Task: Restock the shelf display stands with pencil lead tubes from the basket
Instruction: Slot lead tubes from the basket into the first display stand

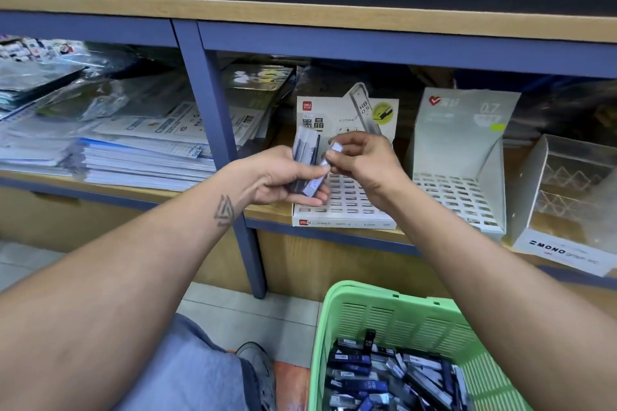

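Note:
My left hand [283, 178] grips a bunch of dark pencil lead tubes [305, 148], held upright in front of the shelf. My right hand [360, 157] pinches the white-capped top of one tube [335, 147] beside that bunch. Both hands hover over the white HB 0.5 display stand [347, 207], whose slotted grid shows empty slots. A second white stand marked 0.7 [464, 160] sits to its right, its slots also empty. The green basket [394, 314] at the bottom right holds several loose tubes [384, 377].
A clear MONO display box [567, 210] stands at the far right of the shelf. Stacks of plastic-wrapped paper goods [133, 150] fill the left compartment. A blue shelf post [227, 157] divides the compartments. My knee and shoe [257, 374] are on the tiled floor.

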Motion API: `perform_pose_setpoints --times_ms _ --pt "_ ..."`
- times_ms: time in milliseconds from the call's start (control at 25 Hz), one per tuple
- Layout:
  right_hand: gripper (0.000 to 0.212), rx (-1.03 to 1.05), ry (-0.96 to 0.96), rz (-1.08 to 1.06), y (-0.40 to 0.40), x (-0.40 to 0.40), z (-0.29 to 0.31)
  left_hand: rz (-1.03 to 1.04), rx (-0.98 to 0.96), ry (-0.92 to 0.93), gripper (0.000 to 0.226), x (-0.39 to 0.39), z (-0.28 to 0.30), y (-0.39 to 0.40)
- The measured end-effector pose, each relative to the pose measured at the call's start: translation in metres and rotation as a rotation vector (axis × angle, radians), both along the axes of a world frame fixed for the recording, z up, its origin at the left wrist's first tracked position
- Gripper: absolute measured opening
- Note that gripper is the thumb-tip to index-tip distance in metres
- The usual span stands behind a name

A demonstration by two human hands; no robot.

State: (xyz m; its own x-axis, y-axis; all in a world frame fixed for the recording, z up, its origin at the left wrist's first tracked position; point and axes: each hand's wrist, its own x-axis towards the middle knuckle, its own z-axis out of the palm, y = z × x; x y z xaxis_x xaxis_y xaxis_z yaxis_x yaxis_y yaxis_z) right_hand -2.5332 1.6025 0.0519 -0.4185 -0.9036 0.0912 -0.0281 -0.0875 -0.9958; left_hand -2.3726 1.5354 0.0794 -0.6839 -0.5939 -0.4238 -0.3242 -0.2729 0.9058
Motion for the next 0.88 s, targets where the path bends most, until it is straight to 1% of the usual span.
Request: perform_pose_setpoints --times_ms 80,160,240,320,360,480,560,640,720,800,840,880 --pt "0.014 0.008 -0.078 0.012 0.004 -0.008 0.000 0.008 0.061 0.044 0.032 0.001 0.001 -0.001" --pt "0.015 0.034 -0.063 0.010 0.007 -0.016 0.000 0.012 0.091 0.058 0.030 0.002 0.001 -0.002" --pt "0.018 0.070 -0.053 0.006 0.008 -0.021 0.000 0.032 0.080 0.047 0.029 0.000 -0.001 -0.003" --pt "0.016 0.099 -0.132 0.010 0.008 -0.018 0.001 0.048 0.037 0.017 0.030 -0.002 -0.002 -0.004" --pt "0.015 0.104 -0.130 -0.002 0.007 -0.018 0.001 0.056 0.024 0.008 0.030 -0.003 -0.003 -0.005" --pt "0.018 0.096 0.038 -0.083 0.000 -0.019 -0.002 0.120 0.059 0.036 0.031 -0.003 -0.002 -0.006" --pt "0.021 0.095 0.117 -0.126 -0.003 -0.020 -0.004 0.129 0.031 0.035 0.030 -0.003 -0.002 -0.008" --pt "0.022 0.104 0.094 -0.142 -0.004 -0.019 -0.005 0.125 -0.004 0.008 0.031 -0.004 -0.004 -0.009" --pt "0.022 0.101 0.018 -0.122 -0.003 -0.017 -0.005 0.126 -0.001 -0.033 0.029 -0.003 -0.005 -0.010" --pt "0.022 0.058 -0.003 -0.120 -0.003 -0.016 -0.002 0.145 -0.069 -0.127 0.025 -0.005 -0.003 -0.012" --pt "0.022 0.029 0.066 -0.150 -0.004 -0.018 -0.002 0.184 -0.146 -0.191 0.023 -0.006 -0.003 -0.015" --pt "0.021 0.009 0.207 -0.200 -0.006 -0.020 -0.002 0.240 -0.229 -0.236 0.021 -0.007 -0.003 -0.018"
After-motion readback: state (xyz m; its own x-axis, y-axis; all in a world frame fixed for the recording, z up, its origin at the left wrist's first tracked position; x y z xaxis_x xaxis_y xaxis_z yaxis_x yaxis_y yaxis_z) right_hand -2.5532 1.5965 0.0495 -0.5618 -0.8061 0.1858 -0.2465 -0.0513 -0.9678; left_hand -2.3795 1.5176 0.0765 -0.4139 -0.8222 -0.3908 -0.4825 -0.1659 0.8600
